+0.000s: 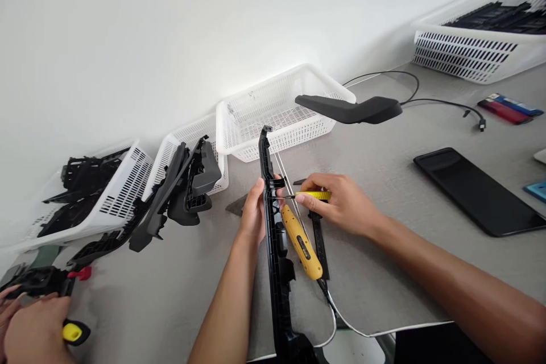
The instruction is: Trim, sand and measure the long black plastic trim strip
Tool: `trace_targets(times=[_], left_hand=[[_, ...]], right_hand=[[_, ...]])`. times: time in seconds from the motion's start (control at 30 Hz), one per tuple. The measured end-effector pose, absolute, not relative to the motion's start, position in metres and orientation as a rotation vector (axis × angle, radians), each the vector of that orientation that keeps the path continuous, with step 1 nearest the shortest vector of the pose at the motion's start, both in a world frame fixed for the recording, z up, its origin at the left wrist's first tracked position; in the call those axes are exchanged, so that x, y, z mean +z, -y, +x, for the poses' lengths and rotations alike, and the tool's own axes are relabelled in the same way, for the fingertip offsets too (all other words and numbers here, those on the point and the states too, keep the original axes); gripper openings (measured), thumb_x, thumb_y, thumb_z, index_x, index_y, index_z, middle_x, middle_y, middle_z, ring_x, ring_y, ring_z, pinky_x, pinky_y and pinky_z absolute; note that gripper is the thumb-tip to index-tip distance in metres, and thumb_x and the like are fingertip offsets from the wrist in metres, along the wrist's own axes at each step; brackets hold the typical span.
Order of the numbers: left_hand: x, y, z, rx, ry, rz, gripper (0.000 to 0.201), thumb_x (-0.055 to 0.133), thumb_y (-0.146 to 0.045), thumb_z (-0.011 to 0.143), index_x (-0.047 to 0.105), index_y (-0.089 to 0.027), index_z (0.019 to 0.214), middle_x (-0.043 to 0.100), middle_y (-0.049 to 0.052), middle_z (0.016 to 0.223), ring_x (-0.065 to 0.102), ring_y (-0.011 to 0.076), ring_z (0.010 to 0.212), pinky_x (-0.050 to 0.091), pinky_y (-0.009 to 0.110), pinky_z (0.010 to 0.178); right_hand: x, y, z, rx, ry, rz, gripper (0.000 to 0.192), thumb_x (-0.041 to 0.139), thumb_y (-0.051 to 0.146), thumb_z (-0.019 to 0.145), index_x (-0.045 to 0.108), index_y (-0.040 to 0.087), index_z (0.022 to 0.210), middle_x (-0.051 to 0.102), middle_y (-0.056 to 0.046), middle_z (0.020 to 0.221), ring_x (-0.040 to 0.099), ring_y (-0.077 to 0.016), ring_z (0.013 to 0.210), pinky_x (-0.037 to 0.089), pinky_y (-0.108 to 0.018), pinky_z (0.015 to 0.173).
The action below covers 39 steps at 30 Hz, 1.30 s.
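A long, narrow black plastic trim piece (276, 239), ribbed and notched along its edges, stands on its side near the middle of the grey matte tabletop (384, 182). Its long axis runs from the near edge of the tabletop away toward the far wall, with the slim far tip pointing at a white perforated basket (264, 114).

The left hand (255, 210) wraps the trim piece from the left about a third of the way down from its far tip, fingers clenched on it, so most of the part extends nearer than that grip.

The right hand (341, 205) comes from the right and pinches a short yellow-handled tool (313, 195) whose thin metal tip lies crosswise, pointing left at the trim piece just beside the left fingers.

A yellow electric screwdriver (302, 243), smooth and rounded, lies slanted just right of the trim piece, its white cable trailing toward the near edge.

A smooth, curved black cover (354, 108) rests on the basket's right rim. A glossy black phone (473, 190) lies flat at the right.

At the near left, another person's hands (29, 324) hold a black part.
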<state>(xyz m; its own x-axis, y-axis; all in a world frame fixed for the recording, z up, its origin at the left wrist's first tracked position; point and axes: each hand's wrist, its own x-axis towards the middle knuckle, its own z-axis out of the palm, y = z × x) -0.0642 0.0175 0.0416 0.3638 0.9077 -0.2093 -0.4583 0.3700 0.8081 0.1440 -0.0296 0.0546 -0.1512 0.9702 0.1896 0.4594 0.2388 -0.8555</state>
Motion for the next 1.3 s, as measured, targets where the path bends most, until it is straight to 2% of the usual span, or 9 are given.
trace_targets(times=[0.23, 0.53, 0.7, 0.93, 1.1, 1.3], left_hand=[[0.0423, -0.0176, -0.0652, 0.946, -0.758, 0.690, 0.059, 0.093, -0.065, 0.074, 0.077, -0.017, 0.104, 0.065, 0.001, 0.075, 0.058, 0.0132, 0.061, 0.050, 0.024, 0.056], [0.0433, -0.0178, -0.0642, 0.968, -0.693, 0.759, 0.046, 0.085, -0.058, 0.087, 0.076, -0.016, 0.102, 0.061, 0.000, 0.073, 0.053, 0.0117, 0.059, 0.047, 0.023, 0.055], [0.0438, -0.0179, -0.0640, 0.963, -0.705, 0.752, 0.045, 0.085, -0.059, 0.086, 0.076, -0.017, 0.102, 0.060, 0.000, 0.072, 0.053, 0.0127, 0.060, 0.048, 0.024, 0.056], [0.0424, -0.0181, -0.0644, 0.968, -0.696, 0.731, 0.044, 0.084, -0.057, 0.088, 0.074, -0.017, 0.104, 0.061, 0.000, 0.074, 0.053, 0.0116, 0.059, 0.046, 0.022, 0.055], [0.0420, -0.0186, -0.0643, 0.973, -0.689, 0.736, 0.044, 0.084, -0.057, 0.089, 0.074, -0.017, 0.104, 0.061, 0.000, 0.073, 0.053, 0.0115, 0.059, 0.046, 0.023, 0.056], [0.0427, -0.0185, -0.0642, 0.980, -0.736, 0.743, 0.042, 0.080, -0.057, 0.090, 0.074, -0.017, 0.103, 0.060, 0.000, 0.072, 0.053, 0.0125, 0.058, 0.044, 0.025, 0.055]], right_hand=[[0.0541, 0.0305, 0.1438, 0.838, 1.823, -1.305, 0.045, 0.059, 0.061, 0.106, 0.070, 0.021, 0.087, 0.074, -0.004, 0.079, 0.064, -0.0208, 0.072, 0.040, -0.033, 0.067], [0.0546, 0.0314, 0.1435, 0.861, 1.932, -1.174, 0.041, 0.063, 0.056, 0.106, 0.068, 0.021, 0.084, 0.072, -0.002, 0.079, 0.062, -0.0178, 0.070, 0.043, -0.034, 0.077], [0.0544, 0.0313, 0.1441, 0.829, 1.900, -1.197, 0.042, 0.062, 0.057, 0.107, 0.070, 0.020, 0.086, 0.073, -0.003, 0.079, 0.062, -0.0183, 0.070, 0.043, -0.034, 0.075], [0.0529, 0.0309, 0.1451, 0.831, 1.947, -1.160, 0.044, 0.065, 0.059, 0.105, 0.074, 0.021, 0.085, 0.076, -0.004, 0.079, 0.065, -0.0193, 0.072, 0.044, -0.035, 0.078], [0.0533, 0.0317, 0.1448, 0.863, 1.992, -1.140, 0.045, 0.061, 0.057, 0.108, 0.075, 0.021, 0.085, 0.076, -0.003, 0.078, 0.065, -0.0194, 0.070, 0.045, -0.040, 0.086], [0.0557, 0.0313, 0.1460, 0.877, 1.984, -1.150, 0.051, 0.060, 0.063, 0.107, 0.075, 0.022, 0.081, 0.075, -0.003, 0.076, 0.064, -0.0200, 0.069, 0.046, -0.040, 0.084]])
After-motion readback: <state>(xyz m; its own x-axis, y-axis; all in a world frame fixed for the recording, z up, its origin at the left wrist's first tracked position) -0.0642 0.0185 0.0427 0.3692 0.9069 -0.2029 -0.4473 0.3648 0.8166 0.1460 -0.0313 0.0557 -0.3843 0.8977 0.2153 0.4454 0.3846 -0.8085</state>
